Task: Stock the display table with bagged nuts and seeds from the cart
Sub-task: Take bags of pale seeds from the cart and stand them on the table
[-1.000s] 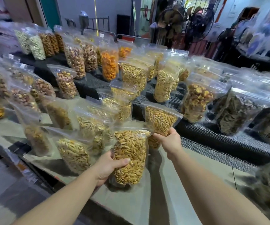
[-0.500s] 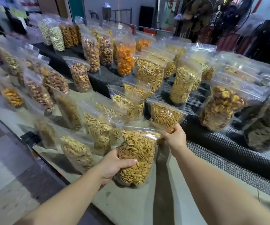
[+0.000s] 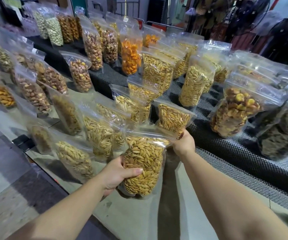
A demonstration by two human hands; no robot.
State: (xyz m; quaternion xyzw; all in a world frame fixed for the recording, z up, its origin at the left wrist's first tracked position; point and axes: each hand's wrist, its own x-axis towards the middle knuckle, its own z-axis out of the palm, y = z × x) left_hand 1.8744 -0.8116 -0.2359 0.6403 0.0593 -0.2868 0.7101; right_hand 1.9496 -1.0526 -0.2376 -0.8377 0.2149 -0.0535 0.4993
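Plainly, in the head view both hands are busy. The left hand [image 3: 120, 172] is wrapped around the belly of a clear seed bag [image 3: 144, 163] at lower centre, thumb across the front. The right hand [image 3: 183, 143] pinches the bottom corner of a second seed bag [image 3: 173, 118] just above, at the edge of the black mesh mat [image 3: 226, 153]. These pouches look light but slick, and the loose fill probably shifts under a squeeze; gripping the packed middle seems safer than the thin zip top. The display table [image 3: 139, 213] shows bare at bottom centre.
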